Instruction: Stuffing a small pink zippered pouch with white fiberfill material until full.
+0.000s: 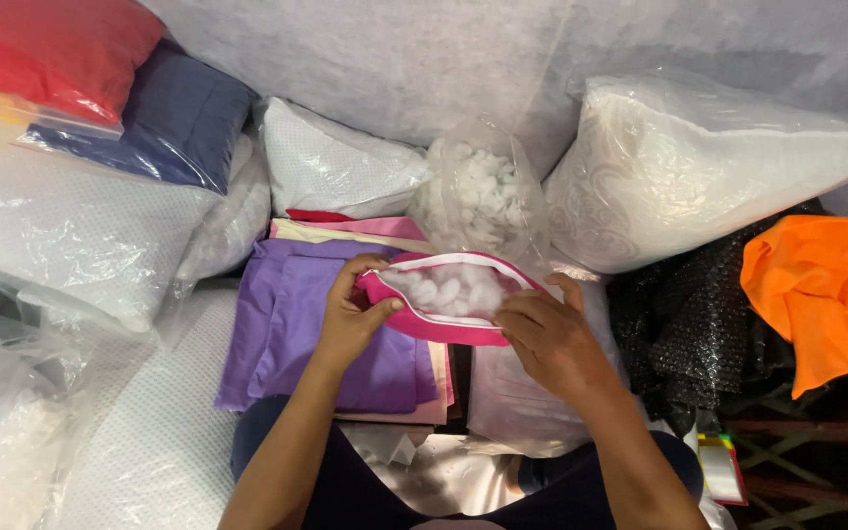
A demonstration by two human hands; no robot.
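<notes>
A pink cushion cover with a white zipper edge is held in front of me, its mouth gaping and white fibre stuffing showing inside. My left hand grips the cover's left end, thumb on top. My right hand holds the right end of the opening. Behind the cover stands a clear plastic bag of white stuffing balls. A purple cover lies on top of a stack of folded pink and cream covers under my left hand.
White pillows in plastic lie at right, at the back centre and at left. Red and navy cushions sit at the far left. An orange cloth lies on black fabric at right.
</notes>
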